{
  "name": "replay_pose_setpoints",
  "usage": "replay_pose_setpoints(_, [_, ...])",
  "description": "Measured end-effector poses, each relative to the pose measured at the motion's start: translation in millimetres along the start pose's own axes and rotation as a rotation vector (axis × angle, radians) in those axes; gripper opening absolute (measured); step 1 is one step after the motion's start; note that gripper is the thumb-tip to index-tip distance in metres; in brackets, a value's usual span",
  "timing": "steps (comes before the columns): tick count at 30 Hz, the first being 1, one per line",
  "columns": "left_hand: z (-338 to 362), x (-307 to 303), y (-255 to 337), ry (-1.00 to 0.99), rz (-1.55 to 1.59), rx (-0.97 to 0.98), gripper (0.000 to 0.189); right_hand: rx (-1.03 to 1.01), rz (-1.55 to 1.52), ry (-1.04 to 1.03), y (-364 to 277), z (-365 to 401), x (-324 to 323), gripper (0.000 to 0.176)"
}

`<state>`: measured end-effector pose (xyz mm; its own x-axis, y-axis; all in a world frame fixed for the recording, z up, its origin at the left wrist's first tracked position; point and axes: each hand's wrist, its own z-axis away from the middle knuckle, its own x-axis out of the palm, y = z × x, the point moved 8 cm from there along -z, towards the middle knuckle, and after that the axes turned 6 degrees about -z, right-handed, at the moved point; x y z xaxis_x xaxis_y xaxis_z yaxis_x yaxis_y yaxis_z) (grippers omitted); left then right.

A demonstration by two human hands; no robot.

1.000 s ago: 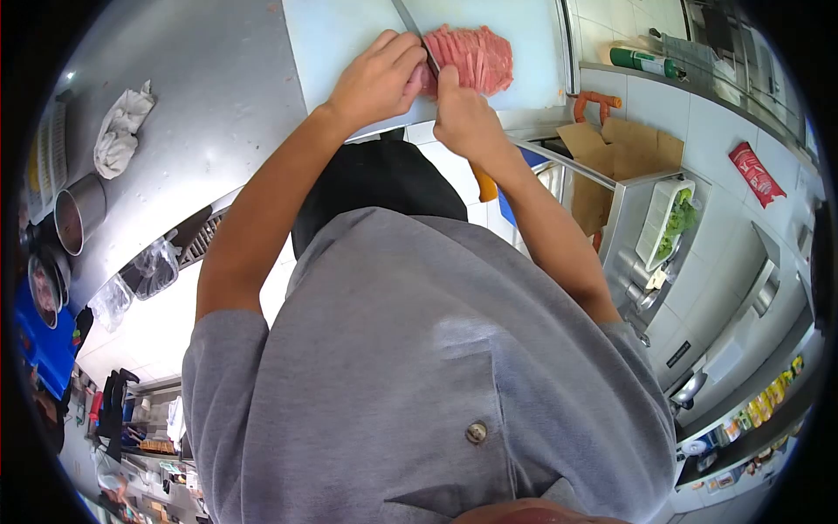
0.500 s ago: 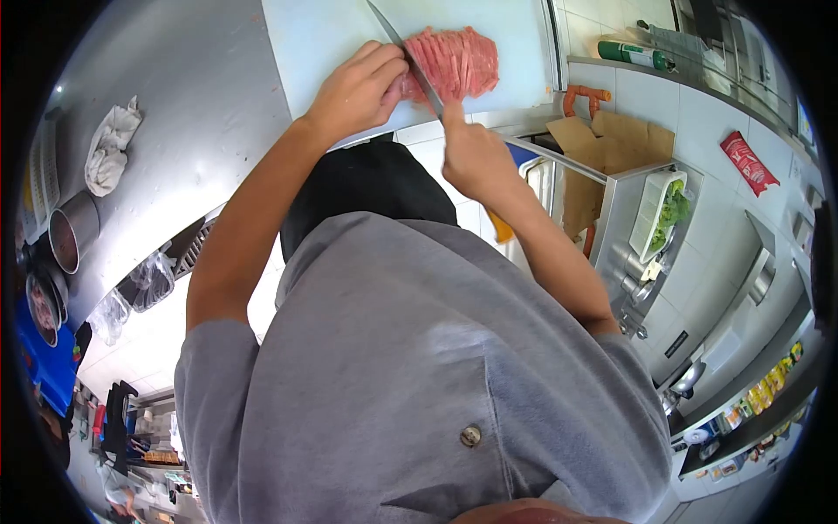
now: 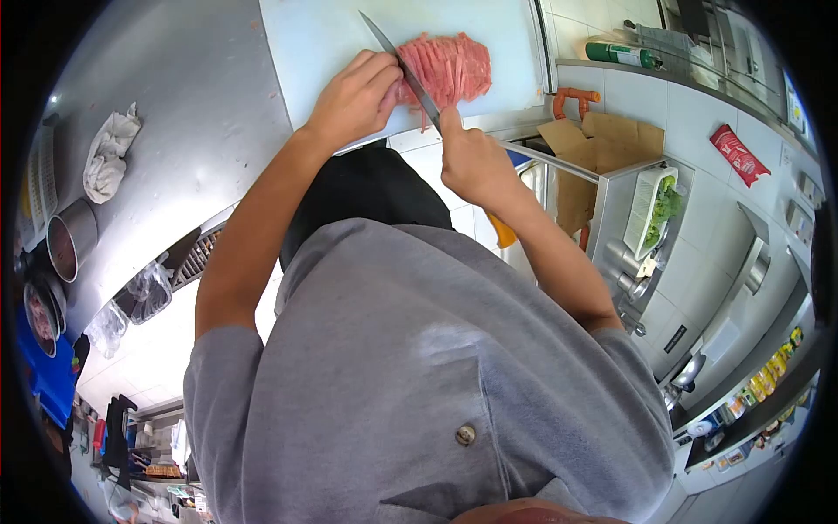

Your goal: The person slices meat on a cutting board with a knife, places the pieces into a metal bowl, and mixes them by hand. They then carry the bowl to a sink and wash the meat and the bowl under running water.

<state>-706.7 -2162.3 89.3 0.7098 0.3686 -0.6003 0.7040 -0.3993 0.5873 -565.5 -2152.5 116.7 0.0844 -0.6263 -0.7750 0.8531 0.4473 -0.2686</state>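
Raw red meat point(image 3: 454, 68), cut into thin strips, lies on a pale cutting board point(image 3: 323, 35) at the top of the view. My right hand point(image 3: 476, 166) is closed around the handle of a long knife point(image 3: 412, 80), whose blade slants up and left along the left end of the strips. Against the blade's left side, my left hand point(image 3: 353, 100) has its fingers curled on a piece of meat, mostly hidden beneath them. The knife's handle is covered by my right hand.
A steel counter point(image 3: 201, 96) extends left of the board, holding a crumpled white cloth point(image 3: 112, 155) and a steel pot point(image 3: 72, 240). To the right are a cardboard box point(image 3: 602, 144), a white tray of green leaves point(image 3: 650, 214) and a green bottle point(image 3: 621, 55).
The knife tip sits slightly lower and more of the blade shows above my left hand. A strip now hangs at the near edge of the meat. The whole view has shifted slightly.
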Motion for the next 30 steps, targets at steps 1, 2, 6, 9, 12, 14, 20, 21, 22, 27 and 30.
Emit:
replay_pose_setpoints(1, [-1, 0, -1, 0.002, 0.002, -0.005, 0.020, -0.014, 0.000, 0.039, 2, -7, 6, 0.038])
replay_pose_setpoints(2, [-1, -1, -1, 0.013, 0.004, -0.012, 0.020, -0.032, -0.004, 0.075, 1, -15, 11, 0.038])
replay_pose_setpoints(6, [1, -3, 0, 0.000, -0.002, -0.013, 0.020, -0.090, -0.038, 0.158, -11, -52, 14, 0.039])
replay_pose_setpoints(9, [3, -5, -1, 0.014, -0.004, -0.038, 0.019, -0.062, -0.064, 0.132, -6, -55, 14, 0.038])
replay_pose_setpoints(12, [5, -5, 2, 0.021, -0.030, -0.003, 0.019, -0.058, -0.085, 0.122, -5, -50, 5, 0.037])
replay_pose_setpoints(14, [4, -3, 0, 0.009, -0.046, 0.001, 0.019, -0.049, -0.052, 0.116, -7, -36, -6, 0.037])
replay_pose_setpoints(20, [1, -2, 2, 0.037, -0.037, 0.001, 0.017, -0.023, -0.014, 0.031, 1, -17, 9, 0.036])
replay_pose_setpoints(21, [3, -3, 2, 0.049, -0.038, 0.006, 0.017, -0.044, -0.034, 0.058, 1, -25, 16, 0.035])
replay_pose_setpoints(22, [6, -2, 3, 0.039, -0.038, -0.002, 0.017, -0.044, -0.042, 0.048, 0, -32, 23, 0.035])
replay_pose_setpoints(27, [5, -4, 1, 0.062, -0.068, -0.008, 0.010, -0.155, -0.182, 0.138, 5, -62, 22, 0.035])
replay_pose_setpoints(30, [9, -5, -3, 0.063, -0.043, -0.033, 0.012, -0.145, -0.203, 0.092, 12, -64, 18, 0.035])
